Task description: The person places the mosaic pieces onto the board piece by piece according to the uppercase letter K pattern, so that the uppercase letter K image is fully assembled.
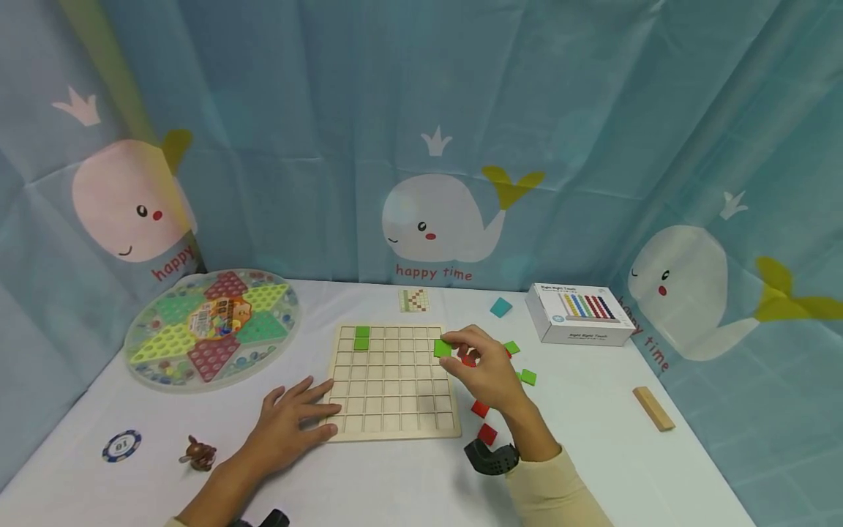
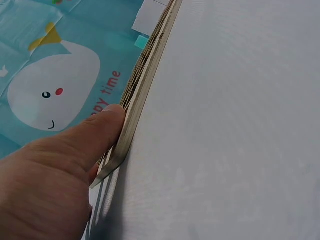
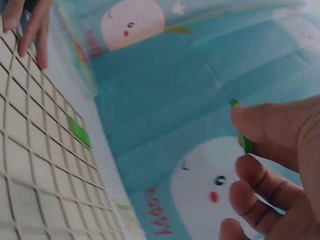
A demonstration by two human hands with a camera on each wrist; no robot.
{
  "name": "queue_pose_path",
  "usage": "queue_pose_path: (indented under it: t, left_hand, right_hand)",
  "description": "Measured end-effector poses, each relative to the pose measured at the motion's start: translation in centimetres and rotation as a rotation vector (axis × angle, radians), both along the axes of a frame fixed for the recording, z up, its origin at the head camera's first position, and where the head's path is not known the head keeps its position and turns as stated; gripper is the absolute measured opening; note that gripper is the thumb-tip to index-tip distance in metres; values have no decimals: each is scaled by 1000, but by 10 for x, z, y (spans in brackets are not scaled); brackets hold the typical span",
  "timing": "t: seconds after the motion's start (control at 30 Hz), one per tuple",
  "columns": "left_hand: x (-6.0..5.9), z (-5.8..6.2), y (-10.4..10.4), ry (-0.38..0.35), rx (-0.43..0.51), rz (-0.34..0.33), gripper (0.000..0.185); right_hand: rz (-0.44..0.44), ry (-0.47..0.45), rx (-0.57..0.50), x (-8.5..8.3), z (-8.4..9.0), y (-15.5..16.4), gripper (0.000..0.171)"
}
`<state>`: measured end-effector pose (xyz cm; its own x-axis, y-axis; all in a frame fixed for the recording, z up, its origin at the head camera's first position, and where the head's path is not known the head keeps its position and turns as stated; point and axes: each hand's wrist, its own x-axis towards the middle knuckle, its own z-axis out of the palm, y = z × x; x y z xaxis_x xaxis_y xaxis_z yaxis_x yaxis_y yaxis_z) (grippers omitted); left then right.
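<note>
A blue curtain (image 1: 316, 183) printed with whales fills the upper part of the frame, above the white-covered bench (image 1: 579, 417). On the bench at left is a round game board (image 1: 262, 327) with coloured star points. The square wooden grid board (image 1: 391, 389) lies in the lower middle of the frame. A white box (image 1: 586, 335) sits right of centre, near the curtain.

My left hand (image 1: 290, 423) is at the grid board's left side, fingers spread and fairly straight, tips resting on its edge, gripping nothing. My right hand (image 1: 486, 368) is by the board's upper right corner, thumb and forefinger nearly together, pinching a green tile (image 1: 442, 348) over that corner.

Far right lies a wooden block (image 1: 653, 408); lower left, a poker chip (image 1: 121, 446) and, beside it, a brown figurine (image 1: 200, 454). A patterned card (image 1: 413, 300) lies just above the grid board. Two green tiles (image 1: 361, 338) occupy neighbouring cells at its upper left. Red tiles (image 1: 487, 434) and loose green tiles (image 1: 529, 377) are scattered around my right hand, with a blue tile (image 1: 500, 307) farther up.
</note>
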<state>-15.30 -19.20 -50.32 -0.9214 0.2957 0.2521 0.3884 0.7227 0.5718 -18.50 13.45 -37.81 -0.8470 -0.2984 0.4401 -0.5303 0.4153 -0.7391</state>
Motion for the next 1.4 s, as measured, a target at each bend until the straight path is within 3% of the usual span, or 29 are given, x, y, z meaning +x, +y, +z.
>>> queue_pose_path:
  t: [0.17,0.43,0.6,0.9,1.4]
  left_hand:
    - [-1,-1,0,3,-3,2,36]
    - [1,-1,-3,-1,-1,4,36]
    - [1,0,-1,5,-1,5,35]
    - [0,-3,2,8,-8,4,34]
    - [0,-1,-2,26,-4,-12,34]
  right_hand:
    - [-36,-18,-33,-23,-32,-18,27]
    - [8,0,-32,-41,-57,-56,28]
    - [15,-25,-11,-48,-67,-76,28]
    - [-24,-154,38,-58,-85,-103,30]
    - [-62,-209,180,-70,-107,-126,27]
